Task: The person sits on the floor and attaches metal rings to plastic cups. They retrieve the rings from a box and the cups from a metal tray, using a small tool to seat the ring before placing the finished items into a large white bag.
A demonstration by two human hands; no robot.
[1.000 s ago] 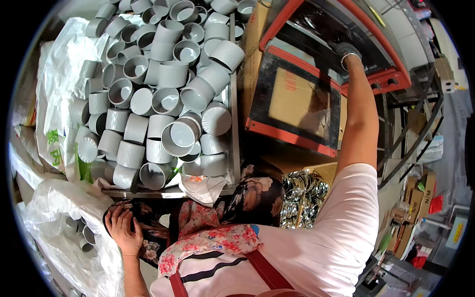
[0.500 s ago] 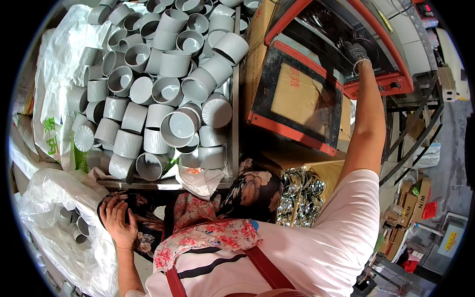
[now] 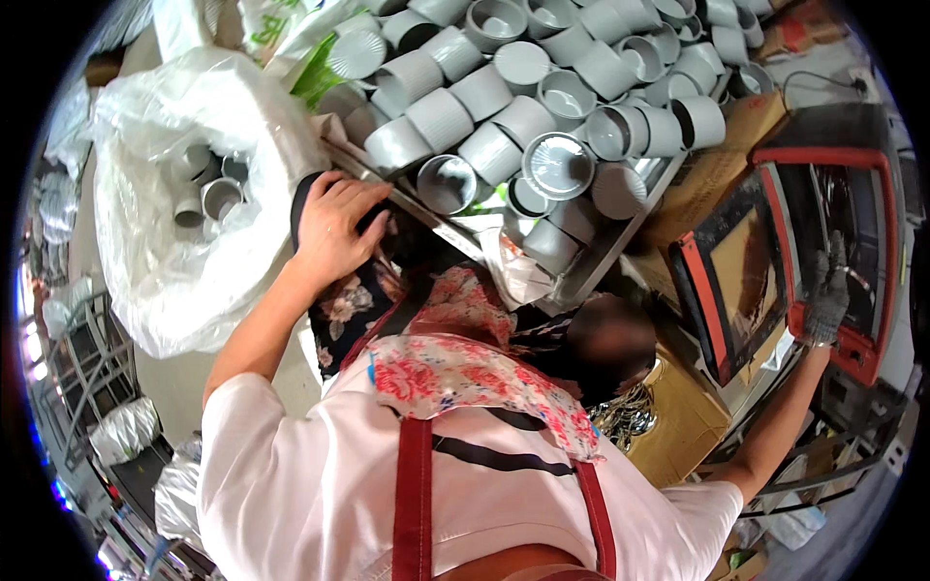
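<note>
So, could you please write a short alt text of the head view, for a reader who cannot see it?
Seen from above, a person's bare left hand rests on a dark object at the edge of a tray heaped with grey ribbed cups. The gloved right hand touches the red frame of a machine. A clear plastic bag with more cups lies on the left.

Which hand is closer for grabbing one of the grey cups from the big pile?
The left hand, probably. It rests bare at the edge of the tray, right beside the grey ribbed cups. The right hand wears a grey glove and reaches far off to the red-framed machine, away from the pile.
</note>
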